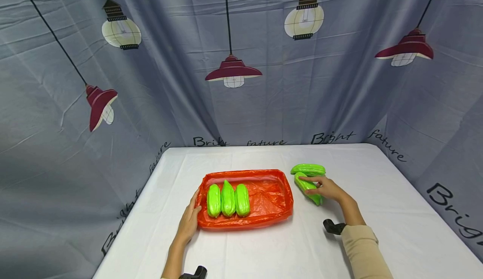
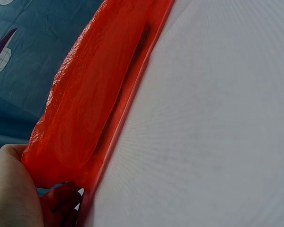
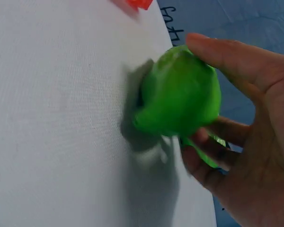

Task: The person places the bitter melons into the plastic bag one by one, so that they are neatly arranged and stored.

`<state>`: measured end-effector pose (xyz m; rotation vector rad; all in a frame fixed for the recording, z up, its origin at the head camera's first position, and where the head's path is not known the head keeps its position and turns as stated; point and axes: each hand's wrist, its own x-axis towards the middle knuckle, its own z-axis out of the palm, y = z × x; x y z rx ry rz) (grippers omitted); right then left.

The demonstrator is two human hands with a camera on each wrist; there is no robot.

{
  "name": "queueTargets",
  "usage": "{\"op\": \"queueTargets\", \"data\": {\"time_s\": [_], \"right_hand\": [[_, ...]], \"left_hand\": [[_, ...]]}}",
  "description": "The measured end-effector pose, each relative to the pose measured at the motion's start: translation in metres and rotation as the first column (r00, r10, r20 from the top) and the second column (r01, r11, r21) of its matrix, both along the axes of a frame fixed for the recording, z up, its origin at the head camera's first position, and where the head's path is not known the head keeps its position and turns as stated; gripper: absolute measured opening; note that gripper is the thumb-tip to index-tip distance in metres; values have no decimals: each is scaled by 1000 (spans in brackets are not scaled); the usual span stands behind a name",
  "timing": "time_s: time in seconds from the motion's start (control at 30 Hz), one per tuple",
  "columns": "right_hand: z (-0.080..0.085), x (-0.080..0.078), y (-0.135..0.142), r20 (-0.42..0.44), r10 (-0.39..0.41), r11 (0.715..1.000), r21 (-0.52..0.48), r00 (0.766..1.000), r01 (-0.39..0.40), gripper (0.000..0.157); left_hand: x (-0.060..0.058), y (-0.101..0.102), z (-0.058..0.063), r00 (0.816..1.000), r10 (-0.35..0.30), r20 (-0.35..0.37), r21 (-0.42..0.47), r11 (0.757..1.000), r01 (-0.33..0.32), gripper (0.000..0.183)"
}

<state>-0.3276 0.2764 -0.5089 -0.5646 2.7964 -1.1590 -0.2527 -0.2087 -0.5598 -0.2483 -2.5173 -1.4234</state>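
Note:
A tray (image 1: 264,219) wrapped in thin red plastic lies on the white table, with several green bitter melons around it. My left hand (image 1: 187,221) grips the tray's left side; in the left wrist view its thumb is at the rim and the fingers show behind the red plastic (image 2: 92,94). Three bitter melons (image 1: 228,199) lie side by side in the tray's left half. To the right of the tray, my right hand (image 1: 325,188) holds another bitter melon (image 3: 180,94) between thumb and fingers. Just behind that one lies one more bitter melon (image 1: 308,169).
The white table (image 1: 256,254) has its far edge against a grey-blue curtain (image 1: 256,111) printed with lamps and lettering. More curtain hangs at both sides. A black strap mount (image 1: 333,227) sits on the right wrist and another (image 1: 194,273) on the left.

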Motion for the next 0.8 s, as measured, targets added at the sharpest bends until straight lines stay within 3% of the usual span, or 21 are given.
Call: {"op": "queueTargets", "data": {"time_s": [0.07,0.2,0.6,0.8], "right_hand": [[-1,2,1,74,-7,1000,6,997,6,58],[-3,7,0,118,1,1000,2,993,-2,67],[-12,23,-9,63,-60,997,-54,996,63,77],[-7,33,-16,52,-77,992,-96,996,82,77]], "left_hand": [[0,0,0,1000,-3,-1,-2,1000,3,55],[0,0,0,1000,-9,-7,2,1000,9,55],[0,0,0,1000,-8,-5,-5,1000,8,55],[-1,0,0,1000,-10,2,6,1000,10,56]]}}
